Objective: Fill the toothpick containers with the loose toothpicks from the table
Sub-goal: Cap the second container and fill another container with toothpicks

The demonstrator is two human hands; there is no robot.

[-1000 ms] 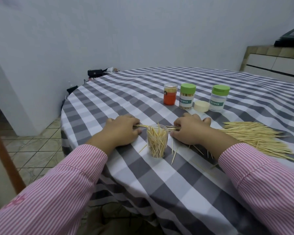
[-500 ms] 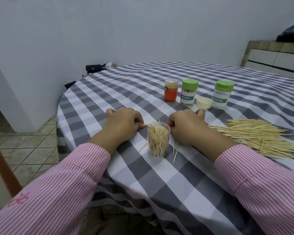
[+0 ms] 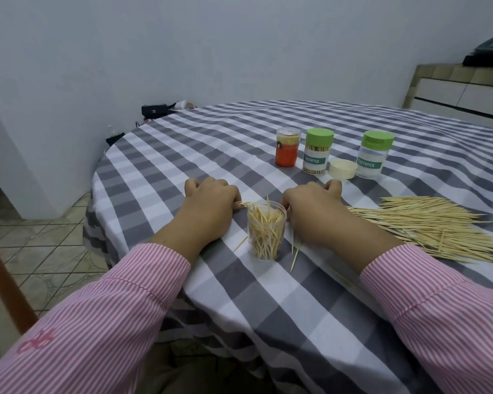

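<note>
A clear, lidless plastic toothpick cup (image 3: 266, 231) stands upright on the grey-and-white checked tablecloth (image 3: 268, 308), partly filled with pale wooden toothpicks leaning every way. The left hand (image 3: 209, 206) rests knuckles-up just to its left, fingers curled under, with a few toothpick tips (image 3: 244, 204) poking out from them toward the cup's rim. The right hand (image 3: 310, 206) rests just right of the cup, fingers also curled down; whether it holds anything cannot be told. A broad heap of loose toothpicks (image 3: 427, 226) lies to the right, and a few strays (image 3: 295, 251) beside the cup. Farther back stand an orange-labelled clear container (image 3: 287, 151), two green-lidded containers (image 3: 318, 151) (image 3: 374, 157), and a cream lid (image 3: 342, 168) between those two.
</note>
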